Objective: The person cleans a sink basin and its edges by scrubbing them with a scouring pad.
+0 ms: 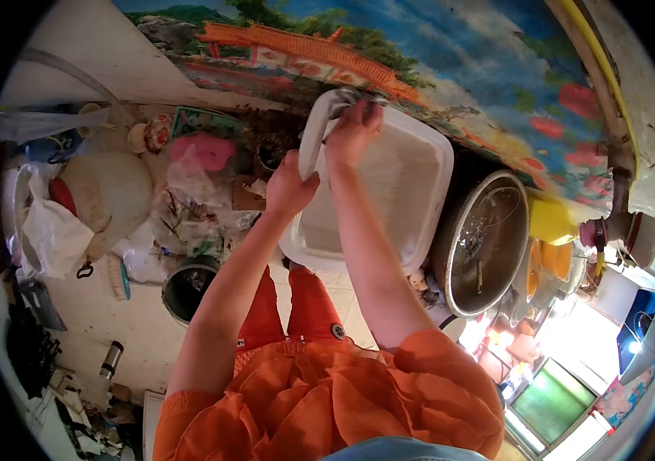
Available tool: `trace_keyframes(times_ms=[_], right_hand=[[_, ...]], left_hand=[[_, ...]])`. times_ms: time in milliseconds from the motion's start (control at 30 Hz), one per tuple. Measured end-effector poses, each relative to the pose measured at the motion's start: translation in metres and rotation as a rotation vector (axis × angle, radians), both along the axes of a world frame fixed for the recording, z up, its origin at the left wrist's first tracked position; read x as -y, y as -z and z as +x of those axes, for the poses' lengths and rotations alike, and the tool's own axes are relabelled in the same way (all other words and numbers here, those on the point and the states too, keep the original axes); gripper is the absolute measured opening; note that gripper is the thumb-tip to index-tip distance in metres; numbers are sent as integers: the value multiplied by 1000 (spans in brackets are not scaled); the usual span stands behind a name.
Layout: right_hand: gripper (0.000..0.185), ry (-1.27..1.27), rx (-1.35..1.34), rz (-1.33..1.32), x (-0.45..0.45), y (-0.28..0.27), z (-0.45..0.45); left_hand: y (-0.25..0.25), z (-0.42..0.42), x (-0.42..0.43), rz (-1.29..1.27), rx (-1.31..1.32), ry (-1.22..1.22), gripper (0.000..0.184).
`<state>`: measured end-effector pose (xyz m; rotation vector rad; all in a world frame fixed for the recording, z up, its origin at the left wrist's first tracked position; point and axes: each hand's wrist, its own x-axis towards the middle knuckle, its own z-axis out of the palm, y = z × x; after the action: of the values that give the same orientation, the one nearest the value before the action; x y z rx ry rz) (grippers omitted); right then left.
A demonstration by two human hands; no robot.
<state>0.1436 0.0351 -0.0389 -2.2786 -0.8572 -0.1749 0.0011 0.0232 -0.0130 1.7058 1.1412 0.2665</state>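
We see the white basin (431, 165) in the upper middle of the frame, its long axis appearing to run top to bottom and leaning right at the top. Most of it lies rightward of the hands, toward the metal bowl (455, 288). The left hand (291, 186) is closed on the left rim. The right hand (354, 134) is nearer the upper left corner, fingers bent over a grey bunched item (343, 95); we cannot tell whether it grips this or merely presses it.
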Motion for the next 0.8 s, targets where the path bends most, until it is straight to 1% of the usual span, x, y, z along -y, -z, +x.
trace_keyframes(times_ms=[33,100,133,167,233,333,433,467,533,567,633,667,767,800], right_hand=[[34,-26,5,-3,-5,-4,-10],[35,-88,17,-7,-15,-15,-25],[32,-98,-52,35,-17,-23,-32],[31,-157,-64,8,-13,-25,-40],[30,-274,-82,-42,-2,-32,-60],[31,-333,-102,-36,26,-35,-89],[32,-406,-141,-60,63,-33,-116],[33,-430,-159,-78,78,-33,-126],[28,-520,-183,-138,115,-33,-145],[26,-567,-191,-165,131,-35,-151],[27,-741,-242,-278,167,-48,-153],[27,-828,-269,-336,181,-53,-148],[29,-813,-296,-291,228,-38,-126],[32,-738,-243,-258,237,-40,-108]], left_hand=[[1,-2,0,24,36,-8,38],[10,-9,2,-175,299,-202,35],[13,-15,2,-279,428,-296,35],[17,-24,1,-409,413,-365,37],[4,-38,-15,-665,384,-501,41],[4,-43,-35,-630,356,-592,43],[9,-25,-51,-116,361,-235,47],[14,-14,-55,-30,227,-131,53],[23,10,-54,138,-36,82,64],[22,19,-49,108,-149,131,64],[1,39,-41,47,-373,228,63],[-7,45,-37,9,-391,164,51],[0,49,-30,147,-395,98,52],[1,48,-30,176,-398,97,54]])
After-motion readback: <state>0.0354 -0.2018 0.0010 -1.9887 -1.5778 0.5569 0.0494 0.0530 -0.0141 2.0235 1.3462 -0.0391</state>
